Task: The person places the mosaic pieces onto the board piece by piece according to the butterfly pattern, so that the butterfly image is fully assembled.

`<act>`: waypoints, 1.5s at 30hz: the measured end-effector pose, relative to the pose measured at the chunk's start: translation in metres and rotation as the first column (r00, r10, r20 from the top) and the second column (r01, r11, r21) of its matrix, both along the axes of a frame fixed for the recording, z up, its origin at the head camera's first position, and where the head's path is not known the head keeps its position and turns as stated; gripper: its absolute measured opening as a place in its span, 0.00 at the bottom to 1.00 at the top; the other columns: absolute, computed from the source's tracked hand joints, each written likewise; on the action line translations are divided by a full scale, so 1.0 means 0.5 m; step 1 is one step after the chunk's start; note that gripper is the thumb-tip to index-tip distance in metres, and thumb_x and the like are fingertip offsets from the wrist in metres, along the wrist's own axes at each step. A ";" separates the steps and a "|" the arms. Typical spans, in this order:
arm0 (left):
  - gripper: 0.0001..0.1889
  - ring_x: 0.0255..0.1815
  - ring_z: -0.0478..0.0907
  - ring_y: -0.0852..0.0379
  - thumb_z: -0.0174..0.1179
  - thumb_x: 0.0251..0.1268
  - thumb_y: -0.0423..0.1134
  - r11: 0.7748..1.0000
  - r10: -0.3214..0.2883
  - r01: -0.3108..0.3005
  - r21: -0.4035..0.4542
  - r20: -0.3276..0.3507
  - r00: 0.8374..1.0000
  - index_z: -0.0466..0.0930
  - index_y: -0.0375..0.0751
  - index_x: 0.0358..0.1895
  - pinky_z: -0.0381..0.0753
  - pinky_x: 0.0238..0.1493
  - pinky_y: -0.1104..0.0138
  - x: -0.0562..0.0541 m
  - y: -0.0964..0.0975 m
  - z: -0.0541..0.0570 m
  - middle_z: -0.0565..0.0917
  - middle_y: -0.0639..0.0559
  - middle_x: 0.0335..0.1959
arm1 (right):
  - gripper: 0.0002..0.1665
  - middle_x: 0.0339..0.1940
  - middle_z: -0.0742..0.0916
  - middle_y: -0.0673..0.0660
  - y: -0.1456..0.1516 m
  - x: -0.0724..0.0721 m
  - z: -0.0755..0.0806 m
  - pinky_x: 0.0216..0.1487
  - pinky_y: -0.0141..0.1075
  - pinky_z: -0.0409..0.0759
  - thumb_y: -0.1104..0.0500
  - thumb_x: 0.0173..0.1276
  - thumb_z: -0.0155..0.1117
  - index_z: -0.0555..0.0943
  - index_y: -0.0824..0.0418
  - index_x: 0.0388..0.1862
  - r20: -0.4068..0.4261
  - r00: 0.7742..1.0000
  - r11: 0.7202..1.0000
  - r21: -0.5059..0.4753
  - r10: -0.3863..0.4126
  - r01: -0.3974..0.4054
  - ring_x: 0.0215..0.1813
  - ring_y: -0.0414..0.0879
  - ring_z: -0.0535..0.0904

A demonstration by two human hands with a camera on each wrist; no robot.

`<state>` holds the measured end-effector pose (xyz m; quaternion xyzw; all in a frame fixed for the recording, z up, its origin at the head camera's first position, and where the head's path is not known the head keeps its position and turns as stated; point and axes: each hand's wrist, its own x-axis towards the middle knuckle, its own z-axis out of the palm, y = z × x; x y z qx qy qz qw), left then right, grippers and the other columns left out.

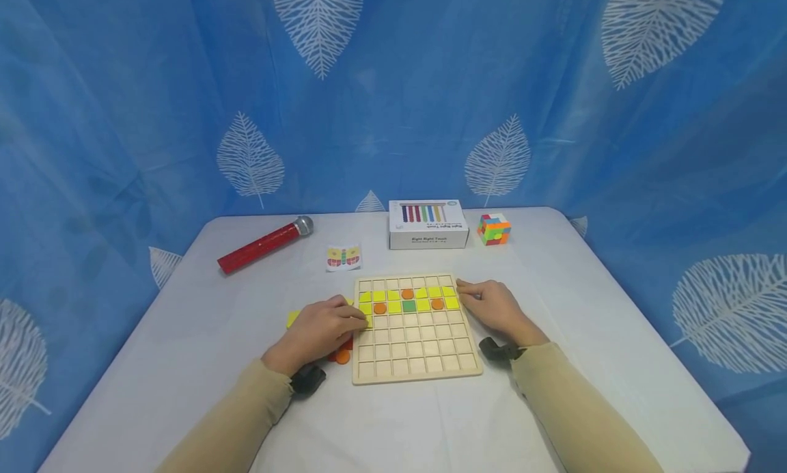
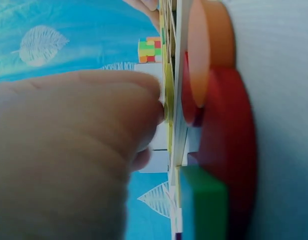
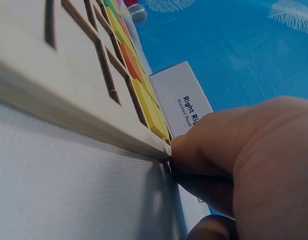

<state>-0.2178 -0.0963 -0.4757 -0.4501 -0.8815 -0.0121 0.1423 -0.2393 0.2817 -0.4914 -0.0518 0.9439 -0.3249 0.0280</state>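
A wooden grid board (image 1: 415, 353) lies flat on the table, its upper rows partly filled with yellow square tiles (image 1: 451, 302), several orange round pieces (image 1: 437, 303) and a green square tile (image 1: 409, 306). My left hand (image 1: 322, 328) reaches over the board's left edge, its fingertips pinching a yellow square tile (image 1: 369, 320) at the third row of the first column. Bent fingers hide part of that tile. At the upper right corner, my right hand (image 1: 494, 309) holds the board's edge between thumb and finger, as the right wrist view also shows.
Beside and under my left hand lie loose pieces, among them an orange disc (image 1: 342, 356) and a green block (image 2: 206, 205). Toward the back are a red microphone (image 1: 264, 246), a butterfly pattern card (image 1: 343, 258), a white box (image 1: 428, 238) and a puzzle cube (image 1: 494, 230).
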 end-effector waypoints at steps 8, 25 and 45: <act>0.18 0.47 0.77 0.61 0.73 0.64 0.42 0.998 0.055 -0.057 0.022 0.092 0.994 0.89 0.57 0.57 0.81 0.44 0.73 0.003 0.004 -0.002 0.89 0.64 0.51 | 0.23 0.71 0.80 0.50 -0.002 0.001 0.004 0.75 0.57 0.65 0.50 0.76 0.61 0.81 0.56 0.66 -0.001 1.000 1.000 0.001 -0.002 0.002 0.77 0.58 0.69; 0.19 0.57 0.79 0.51 0.68 0.65 0.34 0.831 0.345 -0.465 0.306 0.373 0.861 0.88 0.52 0.58 0.85 0.52 0.57 0.007 -0.031 0.022 0.85 0.52 0.57 | 0.24 0.71 0.80 0.50 0.004 0.002 0.006 0.75 0.58 0.66 0.49 0.76 0.61 0.82 0.55 0.66 0.002 1.000 1.000 -0.001 0.003 -0.003 0.77 0.59 0.69; 0.30 0.73 0.64 0.46 0.63 0.70 0.38 0.921 0.294 -0.366 0.136 0.376 0.879 0.73 0.62 0.74 0.67 0.68 0.48 0.005 0.004 -0.006 0.74 0.50 0.71 | 0.23 0.71 0.80 0.50 0.006 0.000 0.001 0.75 0.58 0.66 0.50 0.77 0.61 0.82 0.55 0.66 -0.003 1.000 1.000 -0.006 0.021 -0.021 0.77 0.59 0.69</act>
